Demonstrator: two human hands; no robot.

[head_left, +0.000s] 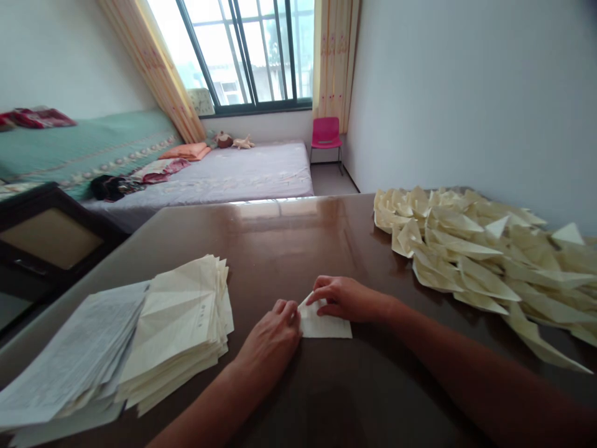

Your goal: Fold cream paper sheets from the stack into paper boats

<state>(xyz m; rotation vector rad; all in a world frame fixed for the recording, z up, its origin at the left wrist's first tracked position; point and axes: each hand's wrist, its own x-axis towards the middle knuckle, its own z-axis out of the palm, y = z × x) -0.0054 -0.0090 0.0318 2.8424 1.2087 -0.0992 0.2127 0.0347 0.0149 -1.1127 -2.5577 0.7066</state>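
Note:
A small folded sheet of cream paper lies on the dark wooden table in front of me. My left hand is closed, its fingertips pinching the sheet's left edge. My right hand rests on the sheet's top, fingers curled and pressing a raised fold near its upper left corner. The two hands nearly touch.
A stack of flat cream sheets and printed pages sits at the left. A large heap of folded paper shapes covers the right side by the wall. Beyond the table are a bed, a pink chair and a window.

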